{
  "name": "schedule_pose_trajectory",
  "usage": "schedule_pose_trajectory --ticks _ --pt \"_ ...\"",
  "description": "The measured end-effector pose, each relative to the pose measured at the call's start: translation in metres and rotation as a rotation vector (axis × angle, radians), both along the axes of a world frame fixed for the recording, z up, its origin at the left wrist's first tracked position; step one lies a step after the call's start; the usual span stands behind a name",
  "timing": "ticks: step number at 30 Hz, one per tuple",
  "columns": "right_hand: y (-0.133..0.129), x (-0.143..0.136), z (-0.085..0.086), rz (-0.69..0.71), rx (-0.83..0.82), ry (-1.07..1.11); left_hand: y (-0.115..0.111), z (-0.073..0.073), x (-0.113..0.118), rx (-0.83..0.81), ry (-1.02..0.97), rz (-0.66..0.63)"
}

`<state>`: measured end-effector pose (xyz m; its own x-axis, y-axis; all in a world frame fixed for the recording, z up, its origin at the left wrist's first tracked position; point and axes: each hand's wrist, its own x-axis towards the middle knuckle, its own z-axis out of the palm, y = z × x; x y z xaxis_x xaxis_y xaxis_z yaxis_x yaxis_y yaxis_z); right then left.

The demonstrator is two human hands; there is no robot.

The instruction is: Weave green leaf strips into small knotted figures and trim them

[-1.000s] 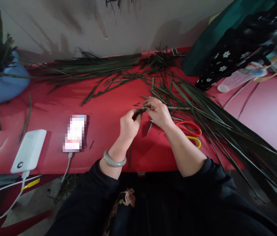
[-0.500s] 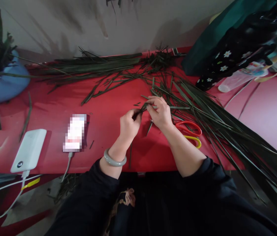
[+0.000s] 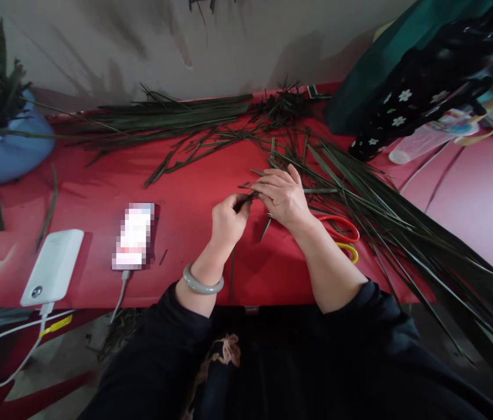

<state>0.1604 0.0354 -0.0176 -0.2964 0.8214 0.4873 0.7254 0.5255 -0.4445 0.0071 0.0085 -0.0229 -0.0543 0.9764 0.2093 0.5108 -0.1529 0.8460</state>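
Observation:
My left hand (image 3: 227, 223), with a pale bangle (image 3: 203, 282) at its wrist, is closed on a small dark green leaf strip (image 3: 251, 197). From the other side my right hand (image 3: 285, 199) reaches across, its fingertips together at the strip's end. Those fingers cover much of the strip, so its shape is hard to make out. Scissors with a red handle loop (image 3: 343, 224) and a yellow one lie partly under my right forearm. Long green leaves (image 3: 373, 198) spread to the right of that hand, and cut leaf pieces lie just beyond it.
On the red table (image 3: 193, 233) are a phone (image 3: 135, 236) on a cable and a white power bank (image 3: 52, 267). Leaf bundles (image 3: 163, 116) lie along the wall. A blue container (image 3: 14, 146) with leaves stands left; a black flowered bottle (image 3: 421, 87) and green bag (image 3: 360, 87) stand right.
My right hand has shifted slightly and turned, its fingers now stretched further left over the leaf strip. Little of the strip shows now. My left hand has barely moved.

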Motion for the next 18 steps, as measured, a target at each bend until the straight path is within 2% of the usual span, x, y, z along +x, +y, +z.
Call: schedule_pose_trajectory --ticks 10,18 --pt "-0.0025 -0.0085 -0.0042 -0.084 -0.114 0.078 0.0011 -0.0007 0.0016 -0.045 -0.031 -0.041" --pt "-0.0013 -0.0023 0.0023 0.077 -0.108 0.019 0.0026 0.0004 -0.0015 -0.054 -0.035 -0.029"
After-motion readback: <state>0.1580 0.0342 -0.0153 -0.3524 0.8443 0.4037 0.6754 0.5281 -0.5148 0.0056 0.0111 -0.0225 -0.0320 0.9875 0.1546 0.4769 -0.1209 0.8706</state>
